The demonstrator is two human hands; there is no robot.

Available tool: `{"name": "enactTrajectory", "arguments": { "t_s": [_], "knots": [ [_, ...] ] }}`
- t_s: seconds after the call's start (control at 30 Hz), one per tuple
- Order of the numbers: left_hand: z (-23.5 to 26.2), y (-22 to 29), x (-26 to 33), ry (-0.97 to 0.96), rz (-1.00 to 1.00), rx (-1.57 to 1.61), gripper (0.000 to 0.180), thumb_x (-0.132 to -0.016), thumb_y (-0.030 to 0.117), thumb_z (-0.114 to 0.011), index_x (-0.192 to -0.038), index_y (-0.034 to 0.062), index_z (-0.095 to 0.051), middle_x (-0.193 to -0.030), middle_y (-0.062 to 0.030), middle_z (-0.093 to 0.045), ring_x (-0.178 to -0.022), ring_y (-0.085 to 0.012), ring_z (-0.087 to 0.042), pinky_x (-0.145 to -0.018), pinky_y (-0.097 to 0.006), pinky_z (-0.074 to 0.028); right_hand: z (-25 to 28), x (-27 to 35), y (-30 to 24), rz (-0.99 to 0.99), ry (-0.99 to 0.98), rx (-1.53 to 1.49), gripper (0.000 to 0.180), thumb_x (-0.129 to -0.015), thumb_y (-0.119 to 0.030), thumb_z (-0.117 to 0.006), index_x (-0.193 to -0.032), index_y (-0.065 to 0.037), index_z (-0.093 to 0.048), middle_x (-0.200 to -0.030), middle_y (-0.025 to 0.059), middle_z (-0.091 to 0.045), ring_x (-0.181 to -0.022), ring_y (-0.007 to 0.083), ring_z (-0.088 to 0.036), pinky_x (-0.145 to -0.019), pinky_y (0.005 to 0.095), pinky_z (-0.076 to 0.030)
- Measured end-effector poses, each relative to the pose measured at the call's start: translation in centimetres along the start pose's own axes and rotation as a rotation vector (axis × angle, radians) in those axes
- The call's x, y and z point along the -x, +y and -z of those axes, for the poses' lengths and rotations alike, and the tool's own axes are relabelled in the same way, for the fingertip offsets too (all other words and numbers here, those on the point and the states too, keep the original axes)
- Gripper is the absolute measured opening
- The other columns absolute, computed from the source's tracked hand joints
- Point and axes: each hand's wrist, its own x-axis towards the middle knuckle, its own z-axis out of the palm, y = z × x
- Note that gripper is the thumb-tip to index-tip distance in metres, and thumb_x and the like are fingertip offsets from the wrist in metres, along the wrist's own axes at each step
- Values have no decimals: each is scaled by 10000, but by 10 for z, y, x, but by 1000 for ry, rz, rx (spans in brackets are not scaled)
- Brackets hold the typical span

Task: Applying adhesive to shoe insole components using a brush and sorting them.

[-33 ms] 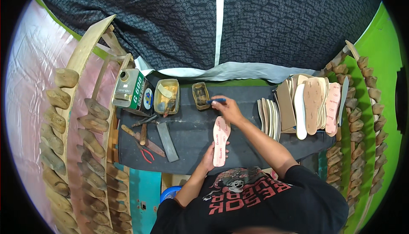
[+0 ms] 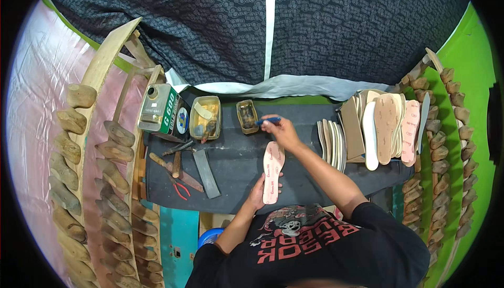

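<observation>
My left hand is closed round the edges of a shoe insole, pale pink with red print, held upright above the front of the table. In my right hand is a slim blue-handled brush, pinched in the fingers. Its tip points left, close to the right rim of a small, dark-stained tub; the bristle end is too small to make out. The right wrist passes just above and right of the insole's wide end.
Left on the dark-covered table are a metal can, a yellowish tub, a hammer, red-handled pliers and a grey sharpening block. Insoles stack at right. Racks of wooden shoe lasts flank both sides.
My right hand and the brush have shifted slightly up, and more of the blue handle shows. The insole in my left hand has barely moved.
</observation>
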Motion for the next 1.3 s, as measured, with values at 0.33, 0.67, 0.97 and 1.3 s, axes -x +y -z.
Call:
{"name": "enactTrajectory", "arguments": {
  "t_s": [0.33, 0.67, 0.97, 1.3],
  "knots": [
    [-18, 13, -5, 63, 27, -45, 698, -1019, 637, -330, -1389, 76, -518, -1110, -186, -694, -904, -286, -718, -714, -399, -604, 77, 32, -73, -22, 155, -5, 176, -1007, -167, -624, -1099, -18, -602, -869, 77, -671, -747, 138, -662, -665, 253, -532],
    [-37, 22, -12, -111, 107, -84, 607, -1033, 545, -412, -1483, 139, -373, -1252, -164, -628, -1020, -299, -686, -840, -439, -594, 63, 88, -126, 409, -115, 780, 164, -921, -143, -663, -1011, -12, -623, -876, 167, -668, -758, 322, -665, -692, 395, -522],
    [-41, 26, -9, -251, 82, 43, 599, -1038, 507, -425, -1492, 125, -337, -1304, -164, -592, -1046, -311, -677, -855, -457, -588, 73, 91, -141, 318, -140, 754, 184, -939, -161, -664, -1035, -15, -607, -907, 184, -679, -811, 362, -683, -693, 402, -540],
    [-53, 27, 4, -152, 2, 15, 637, -1023, 511, -461, -1511, 131, -310, -1300, -180, -590, -1053, -313, -669, -876, -464, -579, 35, 125, -152, 613, -516, 710, 275, -858, -121, -720, -1084, -7, -610, -987, 174, -689, -885, 345, -694, -814, 418, -571]
  ]
}}
